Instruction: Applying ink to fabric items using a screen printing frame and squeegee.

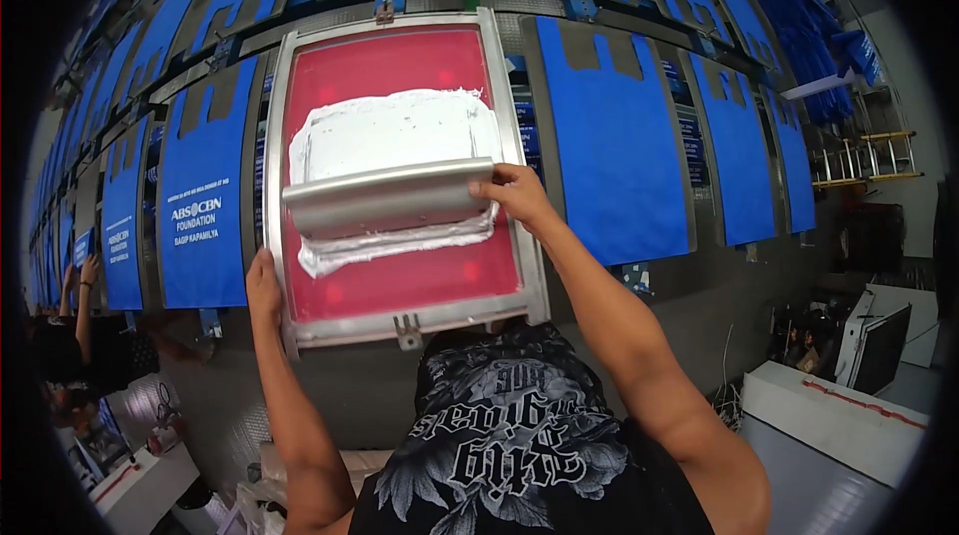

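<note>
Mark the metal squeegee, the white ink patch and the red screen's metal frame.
Grey metal squeegee [385, 197], head view, middle of blade.
White ink patch [395, 130], head view, centre of patch.
Metal-framed red screen [274, 135], head view, left frame rail.

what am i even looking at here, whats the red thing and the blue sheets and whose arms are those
This is one picture from a camera worn on a person's head, looking down over their own chest and arms; the wide lens bends straight edges.

The red thing is a printing screen: red mesh stretched in a metal frame, lying on a long table. The white mass on it is ink.

The right hand has its grip on the end of a metal squeegee, a wide blade lying across the ink. The left hand rests on the frame's lower left edge.

The blue sheets are bags laid flat in a row along the table; some at left already carry white print. At far left, another person's arms are at the same table.
</note>
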### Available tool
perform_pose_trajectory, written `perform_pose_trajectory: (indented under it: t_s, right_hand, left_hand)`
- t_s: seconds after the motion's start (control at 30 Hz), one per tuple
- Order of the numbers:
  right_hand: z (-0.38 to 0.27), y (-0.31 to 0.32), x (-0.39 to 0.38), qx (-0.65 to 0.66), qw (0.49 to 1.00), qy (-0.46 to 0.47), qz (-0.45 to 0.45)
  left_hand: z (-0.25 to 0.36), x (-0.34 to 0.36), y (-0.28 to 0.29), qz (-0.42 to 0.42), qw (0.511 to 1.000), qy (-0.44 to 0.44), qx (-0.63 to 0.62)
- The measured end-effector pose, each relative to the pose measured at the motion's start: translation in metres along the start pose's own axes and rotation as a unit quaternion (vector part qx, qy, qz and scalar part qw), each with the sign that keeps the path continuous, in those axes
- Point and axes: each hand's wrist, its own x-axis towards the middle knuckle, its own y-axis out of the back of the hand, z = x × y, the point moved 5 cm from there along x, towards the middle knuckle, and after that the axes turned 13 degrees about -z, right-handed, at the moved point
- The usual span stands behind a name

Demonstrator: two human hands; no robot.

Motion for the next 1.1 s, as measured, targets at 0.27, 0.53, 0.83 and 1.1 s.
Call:
perform_pose_trajectory:
  t_s: [0.27, 0.53, 0.83, 1.1]
  right_hand:
    - [-0.024, 0.183, -0.119, -0.054, 0.996, -0.017, 0.063]
    - [0.017, 0.365, -0.187, -0.052, 0.995, 0.004, 0.089]
    - [0.038, 0.417, -0.162, -0.111, 0.992, -0.015, 0.050]
    - [0.056, 0.414, -0.150, -0.063, 0.998, -0.008, 0.009]
  left_hand:
    - [0.073, -0.059, -0.186, -0.022, 0.998, -0.057, -0.002]
    - [0.102, -0.072, -0.383, -0.057, 0.994, -0.073, -0.055]
    - [0.107, -0.073, -0.417, 0.005, 0.999, -0.037, 0.018]
    - [0.099, -0.057, -0.414, -0.015, 0.999, -0.021, -0.036]
